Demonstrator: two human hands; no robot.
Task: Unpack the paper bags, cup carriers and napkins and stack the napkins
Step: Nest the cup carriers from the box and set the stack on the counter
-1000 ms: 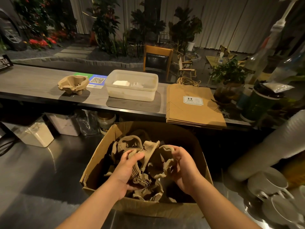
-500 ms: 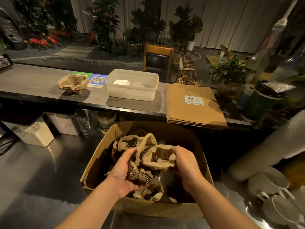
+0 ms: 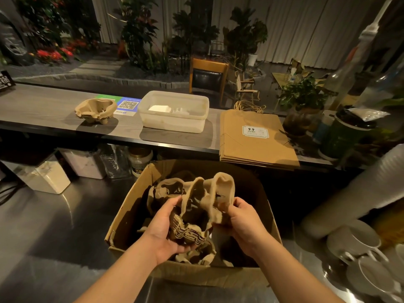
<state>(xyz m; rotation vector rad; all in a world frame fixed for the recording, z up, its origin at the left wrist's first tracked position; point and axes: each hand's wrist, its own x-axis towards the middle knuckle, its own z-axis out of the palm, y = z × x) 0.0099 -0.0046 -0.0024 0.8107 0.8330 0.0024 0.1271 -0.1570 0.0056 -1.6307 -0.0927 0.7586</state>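
A: Change since a second ago: the nested cup carriers have come up higher out of the cardboard box, top lobes now clear of the box's far rim. Both hands have risen with them.

B: Hands?

A: Left hand curled under and around the stack's ribbed bottom edge, at about 8 o'clock of the stack. Right hand pinches the upper carrier's rim at about 3 o'clock. Both gripping, neither open.

B: Handling?

A: Moulded pulp, so my call is light, semi-stiff, rough, not slippery. Rims look floppy and would crease or tear if yanked. Best hold is low on the nested base, where the left hand already is; the rim pinch is only good for peeling one off.

B: Where is the stack?

A: Between the hands, over the box centre; more carriers loose below it. One carrier sits on the counter at 11 o'clock, the napkin tub at 12, paper bags flat at 1.
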